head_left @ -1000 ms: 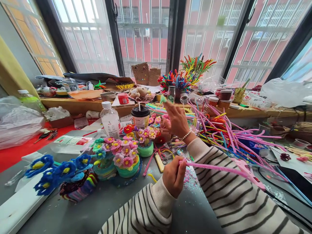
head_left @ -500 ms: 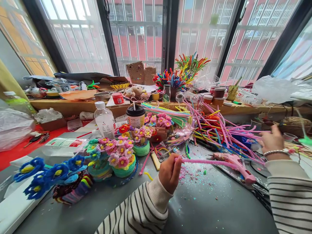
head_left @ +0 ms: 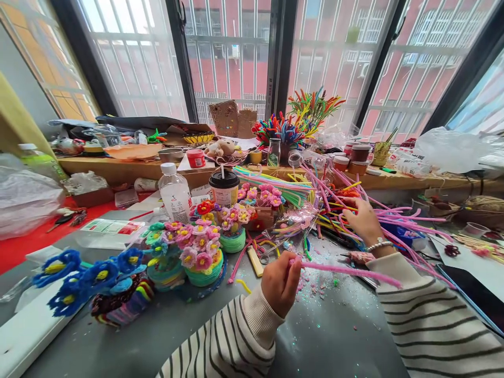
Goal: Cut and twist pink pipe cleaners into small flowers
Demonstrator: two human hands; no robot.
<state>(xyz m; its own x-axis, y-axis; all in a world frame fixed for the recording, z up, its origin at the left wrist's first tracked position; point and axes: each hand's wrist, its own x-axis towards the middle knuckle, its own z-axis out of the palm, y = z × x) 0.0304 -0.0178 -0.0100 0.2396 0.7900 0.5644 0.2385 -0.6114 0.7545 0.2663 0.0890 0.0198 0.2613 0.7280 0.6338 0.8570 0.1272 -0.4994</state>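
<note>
My left hand (head_left: pixel 280 283) is closed around one end of a pink pipe cleaner (head_left: pixel 354 271), which stretches out to the right above the grey table (head_left: pixel 315 336). My right hand (head_left: pixel 364 223) reaches over a loose pile of coloured pipe cleaners (head_left: pixel 334 218), its fingers extended and apart. Whether its fingertips touch any stems I cannot make out. Below the right wrist, the sleeve hides most of a pink glue gun (head_left: pixel 359 257). Left of my left hand lie a yellow stick (head_left: pixel 255 261) and a short yellow pipe cleaner piece (head_left: pixel 243 286).
Pots of pipe-cleaner flowers (head_left: pixel 202 244) and blue flowers (head_left: pixel 94 275) stand at the left. Behind them are a plastic bottle (head_left: pixel 175 194) and a lidded cup (head_left: pixel 224 188). A phone (head_left: pixel 472 294) lies at the right. Jars and craft items line the window ledge (head_left: pixel 142 168).
My right hand has moved left from the far right side of the pink stems to the middle of the pile, covering the glue gun. My left hand keeps hold of the pink pipe cleaner.
</note>
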